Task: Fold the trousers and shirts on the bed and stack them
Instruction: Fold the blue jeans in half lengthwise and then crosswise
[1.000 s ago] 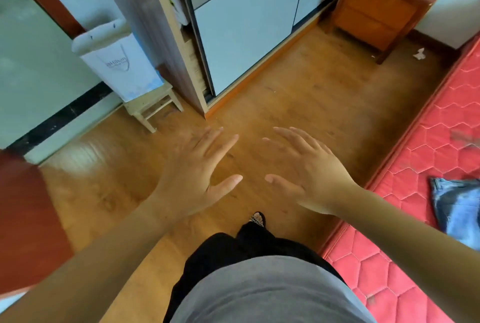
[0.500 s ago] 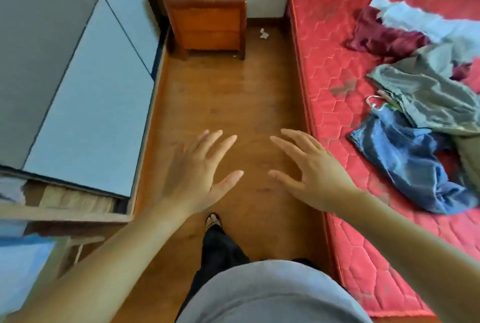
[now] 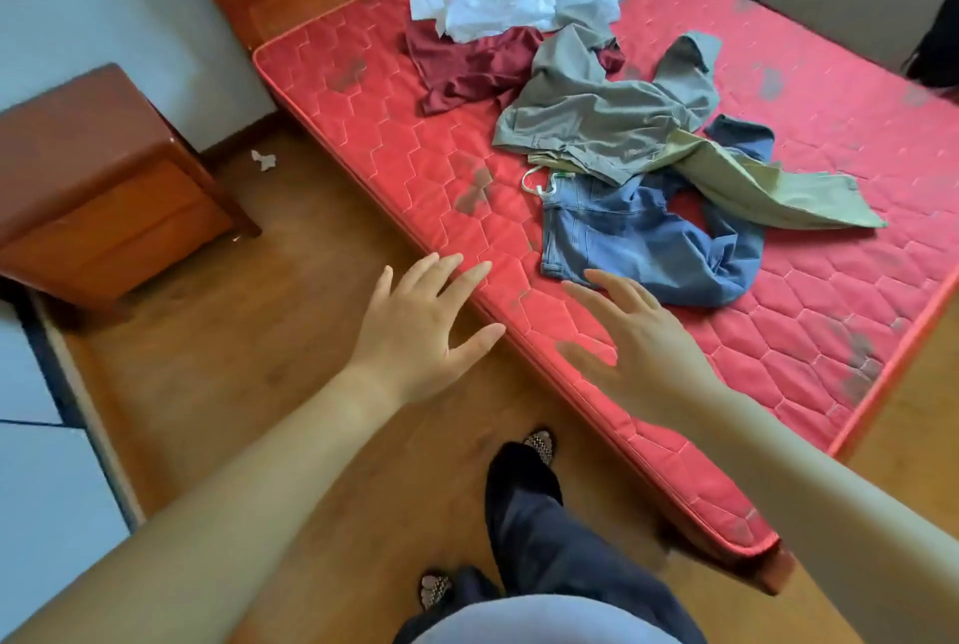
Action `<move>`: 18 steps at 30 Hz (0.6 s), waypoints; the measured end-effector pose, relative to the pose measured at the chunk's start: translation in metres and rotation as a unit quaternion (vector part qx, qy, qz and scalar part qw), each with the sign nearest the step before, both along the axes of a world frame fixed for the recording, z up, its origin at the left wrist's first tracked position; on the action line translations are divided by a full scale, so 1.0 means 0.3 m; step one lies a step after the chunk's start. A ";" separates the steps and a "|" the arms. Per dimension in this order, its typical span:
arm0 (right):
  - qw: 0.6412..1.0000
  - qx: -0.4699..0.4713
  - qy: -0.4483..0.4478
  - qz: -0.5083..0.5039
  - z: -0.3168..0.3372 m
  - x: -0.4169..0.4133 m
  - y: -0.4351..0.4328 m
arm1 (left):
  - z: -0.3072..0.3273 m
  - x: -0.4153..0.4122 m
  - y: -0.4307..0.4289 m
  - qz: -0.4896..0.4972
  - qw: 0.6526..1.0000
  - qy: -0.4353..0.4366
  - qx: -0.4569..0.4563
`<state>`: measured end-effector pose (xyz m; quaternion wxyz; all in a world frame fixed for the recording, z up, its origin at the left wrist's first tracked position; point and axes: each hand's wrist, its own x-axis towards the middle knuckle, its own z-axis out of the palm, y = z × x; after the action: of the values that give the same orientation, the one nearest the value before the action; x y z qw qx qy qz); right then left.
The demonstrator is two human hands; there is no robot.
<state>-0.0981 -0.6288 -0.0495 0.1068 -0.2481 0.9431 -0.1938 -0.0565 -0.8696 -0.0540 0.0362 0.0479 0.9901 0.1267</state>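
Jeans lay crumpled by the bed's near edge, partly under a grey shirt and khaki trousers. Probably limp, heavier than the shirt; waistband judged the best hold. Left hand and right hand hovered there, spread and empty.

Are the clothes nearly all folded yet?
Not yet. Nothing looks folded or stacked: the white shirt, maroon shirt, grey shirt, khaki trousers and blue jeans lie crumpled on the bed. The left hand and right hand are open and empty; the right is near the jeans. All the folding is left.
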 end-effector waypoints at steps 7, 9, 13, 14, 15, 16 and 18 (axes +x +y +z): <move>0.997 0.035 -0.037 -0.063 -0.147 -0.365 0.061 | -0.106 -0.457 0.003 -0.039 0.997 -0.049 -0.047; 0.995 0.040 -0.048 -0.079 -0.204 -0.466 0.056 | -0.144 -0.581 0.001 -0.056 0.995 -0.059 -0.057; 0.991 0.038 -0.070 -0.111 -0.366 -0.660 0.008 | -0.280 -0.818 -0.002 -0.091 0.991 -0.076 -0.065; 0.990 0.038 -0.071 -0.120 -0.422 -0.707 -0.008 | -0.330 -0.878 -0.005 -0.098 0.989 -0.085 -0.066; 0.988 0.038 -0.075 -0.129 -0.482 -0.750 -0.023 | -0.389 -0.935 -0.008 -0.105 0.987 -0.097 -0.068; 0.986 0.039 -0.079 -0.139 -0.547 -0.790 -0.039 | -0.453 -0.992 -0.012 -0.112 0.985 -0.108 -0.072; 0.982 0.044 -0.089 -0.164 -0.688 -0.862 -0.067 | -0.598 -1.107 -0.021 -0.126 0.981 -0.129 -0.075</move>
<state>-0.3567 -0.6489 -0.2559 0.1674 -0.0672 0.9654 -0.1884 -0.3887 -0.8760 -0.2332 0.1827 0.1524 0.9699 0.0518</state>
